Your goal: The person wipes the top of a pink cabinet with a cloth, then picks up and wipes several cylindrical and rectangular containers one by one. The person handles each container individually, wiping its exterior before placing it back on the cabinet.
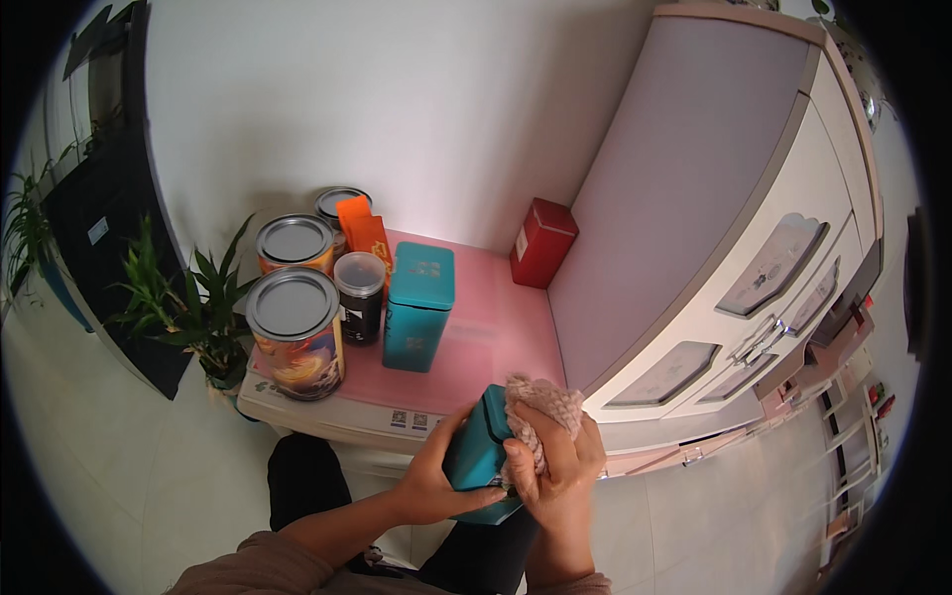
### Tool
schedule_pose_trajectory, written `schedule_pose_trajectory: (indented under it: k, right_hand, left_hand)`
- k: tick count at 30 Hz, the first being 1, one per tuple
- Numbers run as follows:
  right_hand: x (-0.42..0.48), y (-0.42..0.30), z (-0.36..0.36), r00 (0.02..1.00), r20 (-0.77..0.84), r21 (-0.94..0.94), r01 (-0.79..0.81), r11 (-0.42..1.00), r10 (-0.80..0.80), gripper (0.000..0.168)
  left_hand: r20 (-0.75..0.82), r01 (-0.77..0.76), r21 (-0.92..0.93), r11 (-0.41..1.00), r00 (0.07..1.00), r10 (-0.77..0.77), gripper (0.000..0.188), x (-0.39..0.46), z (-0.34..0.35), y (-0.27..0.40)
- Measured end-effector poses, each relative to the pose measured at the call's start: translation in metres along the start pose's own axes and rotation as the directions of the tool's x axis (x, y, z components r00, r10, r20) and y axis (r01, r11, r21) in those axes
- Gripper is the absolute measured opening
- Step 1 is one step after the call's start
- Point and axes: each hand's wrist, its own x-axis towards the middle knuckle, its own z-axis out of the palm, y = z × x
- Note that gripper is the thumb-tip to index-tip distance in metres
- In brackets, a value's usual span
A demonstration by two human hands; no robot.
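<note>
My left hand (439, 476) grips a teal rectangular tin (472, 450) by its side, tilted in front of the counter's near edge. A bunched pink knitted cloth (547, 409) is in my right hand (558, 468), pressed against the lid end and side of that tin. The cloth and fingers hide part of the tin. On the pink mat (476, 320) beyond stands a matching teal tin (420, 309), upright with its lid on. Left of it is a dark jar with a clear lid (361, 297).
Two large round cans with grey lids (294, 305) stand at the counter's left, another behind them beside orange packets (368, 238). A red tin (544, 242) touches the corner by the pale cabinet (692, 171). A potted plant (212, 320) stands left of the counter (327, 416).
</note>
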Motion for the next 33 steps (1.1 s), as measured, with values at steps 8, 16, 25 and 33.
schedule_pose_trajectory:
  k: [8, 16, 25, 33]
  right_hand:
    - [-0.067, -0.014, 0.029, 0.961, 0.023, 0.245, -0.274, 0.93, 0.277, 0.05]
    - [-0.064, -0.031, 0.041, 0.586, 0.409, 0.871, -0.479, -0.108, 0.7, 0.044]
    - [-0.091, -0.02, 0.043, 0.513, 0.552, 0.737, -0.669, -0.097, 0.658, 0.047]
    - [-0.107, 0.022, -0.001, 0.576, 0.134, 0.443, -0.763, 0.471, 0.807, 0.023]
  left_hand:
    - [-0.41, -0.148, -0.215, 0.965, 0.911, 0.049, 0.084, 0.003, 0.004, 0.003]
    - [-0.407, -0.389, 0.247, 0.887, 0.79, 0.46, 0.099, -0.017, 0.0, -0.041]
    - [-0.276, -0.412, 0.473, 0.779, 0.77, 0.575, 0.097, -0.01, 0.008, -0.038]
    - [-0.178, -0.486, 0.298, 0.821, 0.817, 0.548, 0.091, 0.013, 0.049, -0.063]
